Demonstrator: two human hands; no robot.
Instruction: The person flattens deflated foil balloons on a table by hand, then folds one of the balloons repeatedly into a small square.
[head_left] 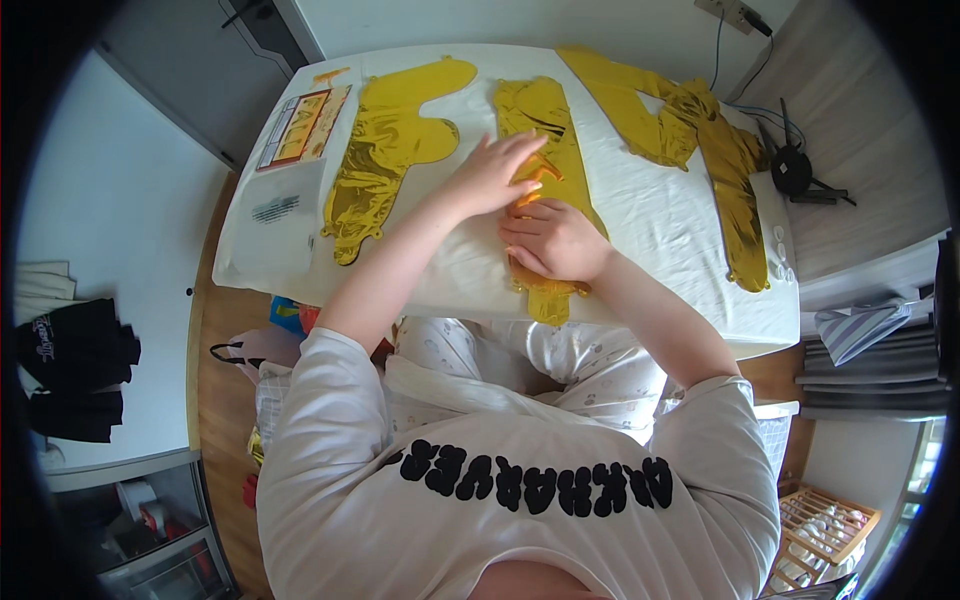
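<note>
From the head camera I see both hands on the middle flat gold foil balloon (560,150), which lies uninflated on the white-covered tabletop (660,215) between a gold foil letter balloon on the left (395,140) and a crumpled gold foil balloon on the right (700,140). My left hand (495,170) rests flat with fingers spread on the foil; my right hand (550,240) is curled, pinching a thin orange strip (535,180) — a straw or tab, I judge. The foil looks very light, limp, slippery and easily creased, so I judge edges or the neck the safest hold. The right hand hides the strip's lower end; a printed package sheet (300,125) is too small to make out.
</note>
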